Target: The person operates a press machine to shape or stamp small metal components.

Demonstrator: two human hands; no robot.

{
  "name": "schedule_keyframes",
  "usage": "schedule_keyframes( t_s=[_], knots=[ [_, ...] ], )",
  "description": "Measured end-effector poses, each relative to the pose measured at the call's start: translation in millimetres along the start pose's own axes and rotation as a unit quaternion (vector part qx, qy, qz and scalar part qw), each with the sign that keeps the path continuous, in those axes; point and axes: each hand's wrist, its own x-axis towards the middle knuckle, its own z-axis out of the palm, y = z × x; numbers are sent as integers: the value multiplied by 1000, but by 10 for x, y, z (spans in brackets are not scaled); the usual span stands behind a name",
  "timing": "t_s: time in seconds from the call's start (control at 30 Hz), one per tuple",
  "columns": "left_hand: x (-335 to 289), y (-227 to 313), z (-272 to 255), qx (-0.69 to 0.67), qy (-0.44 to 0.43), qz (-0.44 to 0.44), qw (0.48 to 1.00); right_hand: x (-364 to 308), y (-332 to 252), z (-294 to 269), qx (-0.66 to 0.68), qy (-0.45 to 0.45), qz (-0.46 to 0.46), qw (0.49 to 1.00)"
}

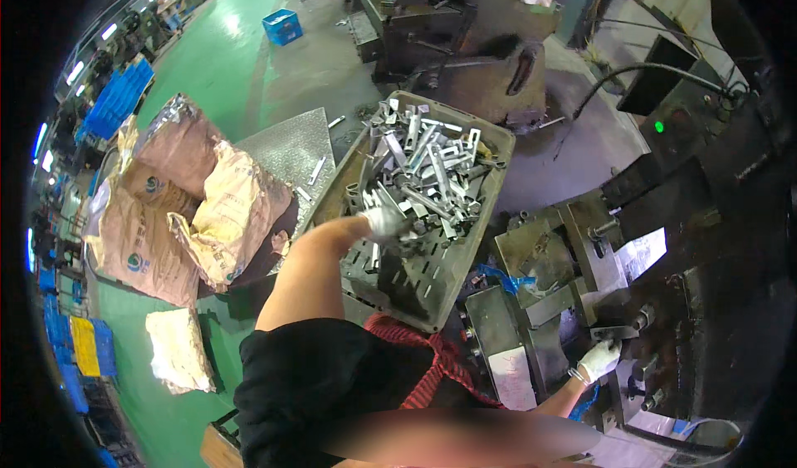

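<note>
My left hand point(383, 221), in a white glove, reaches into a grey-green plastic bin point(490, 219) and is over the near left part of a heap of metal pieces point(436, 165). These are silvery, slotted and channel-shaped. Motion smears its fingers, so its grip cannot be made out. On the right, my right hand point(599, 360), also white-gloved, is at the dark machine point(689, 327). Its fingers are curled closed at the lower edge of a small flat metal piece point(614, 333), beside a bolt on the machine.
Large brown paper sacks point(141, 236) stand left of the bin, by a textured metal sheet point(290, 148) with a few loose pieces. A pale bundle point(178, 350) lies on the green floor. Farther off is a blue crate point(282, 26). A black cable point(614, 71) arches at the right.
</note>
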Motion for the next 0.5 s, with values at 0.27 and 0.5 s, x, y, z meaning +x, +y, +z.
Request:
schedule_keyframes(
  t_s=[0.27, 0.5],
  knots=[
    [608, 775, 50, -77, -30, -204, 975, -174, 210, 5, 207, -70, 184, 958],
    [378, 400, -570, -716, 82, -311, 619, -142, -281, -23, 374, -212, 182, 884]
  ],
)
